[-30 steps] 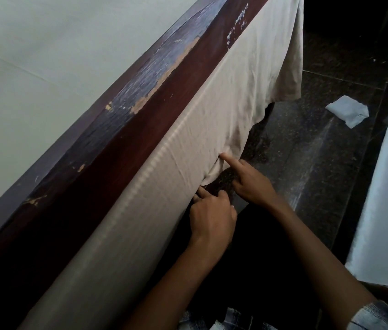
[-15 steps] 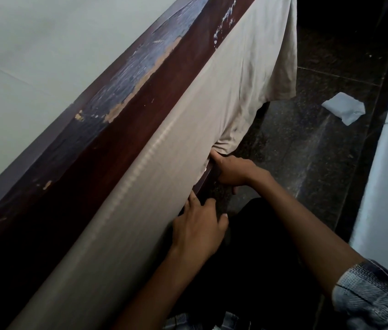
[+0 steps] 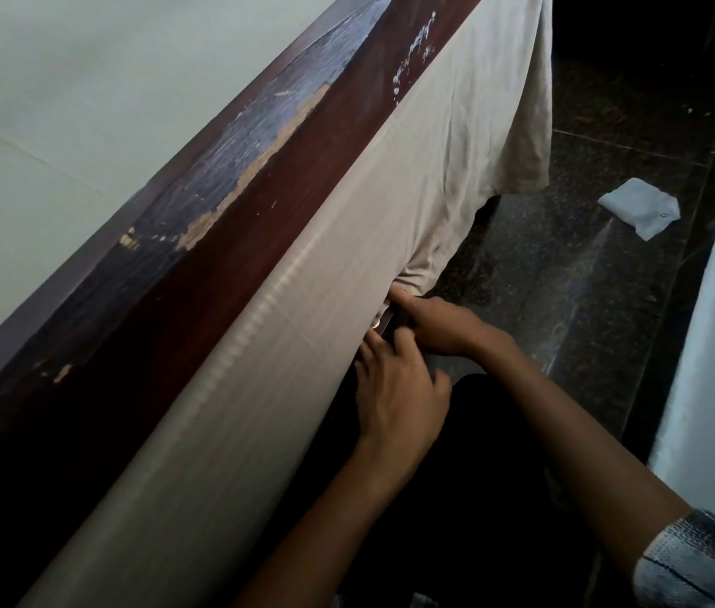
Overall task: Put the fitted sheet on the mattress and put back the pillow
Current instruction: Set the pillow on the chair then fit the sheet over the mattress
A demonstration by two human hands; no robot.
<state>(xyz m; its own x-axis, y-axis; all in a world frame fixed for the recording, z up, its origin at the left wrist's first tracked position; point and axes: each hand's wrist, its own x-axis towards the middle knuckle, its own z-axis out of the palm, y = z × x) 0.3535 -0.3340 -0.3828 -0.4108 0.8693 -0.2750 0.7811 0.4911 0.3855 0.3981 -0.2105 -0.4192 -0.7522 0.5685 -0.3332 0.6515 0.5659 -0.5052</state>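
Sheet (image 3: 303, 366) near us looks tucked along the mattress edge, while our left hand (image 3: 399, 397) and right hand (image 3: 439, 322) push its hem under with narrow fingers, the far corner hangs loose, and we see no pillow.

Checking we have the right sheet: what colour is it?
Plain beige fitted sheet, no pattern; head view.

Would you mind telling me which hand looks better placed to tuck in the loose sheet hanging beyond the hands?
Probably the right hand. Its finger already presses where the beige fitted sheet bunches, right beside the untucked flap, while the left hand sits nearer, against the stretch that already looks taut.
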